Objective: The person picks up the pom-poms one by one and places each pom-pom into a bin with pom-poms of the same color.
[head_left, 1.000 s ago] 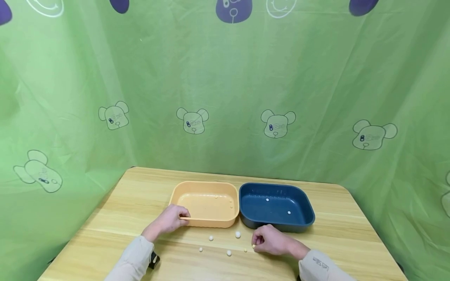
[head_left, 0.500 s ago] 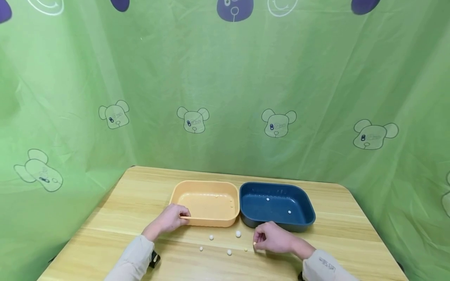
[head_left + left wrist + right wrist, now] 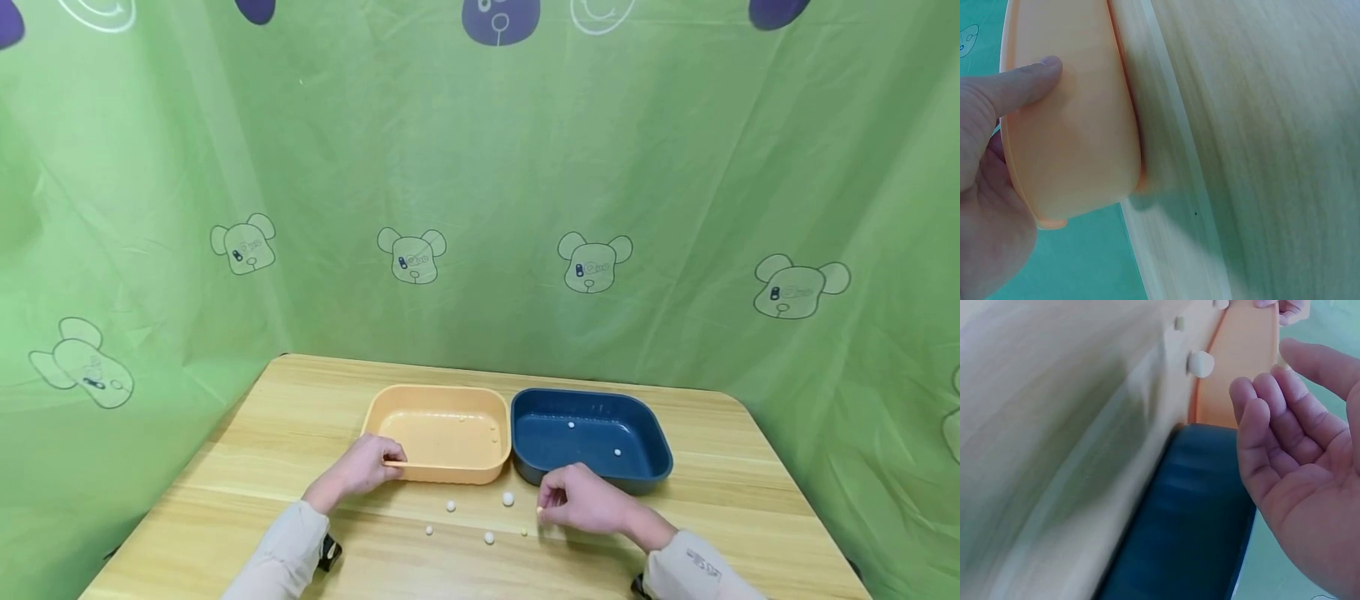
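right hand (image 3: 581, 498), one: thumb and forefinger pinched on a small yellow ball (image 3: 539, 509), held before the near left corner of the blue box (image 3: 555, 446), apparently just off the table (image 3: 712, 500).
left hand (image 3: 363, 465), one: gripping the near wall of the orange box (image 3: 457, 475) by its left corner, thumb outside, fingers over the rim.
boxes, two: side by side toward the table's far edge; two white balls (image 3: 617, 452) in blue, a few tiny balls (image 3: 493, 439) toward the right end of orange, colour hard to tell.
loose, in front of the boxes: four pale balls (image 3: 489, 538), one second yellow ball (image 3: 524, 532).
step in hand, as judged: picking up a yellow ball.
next move, as judged: a steady pinch, a lift over a near rim, probably orange's, then release.
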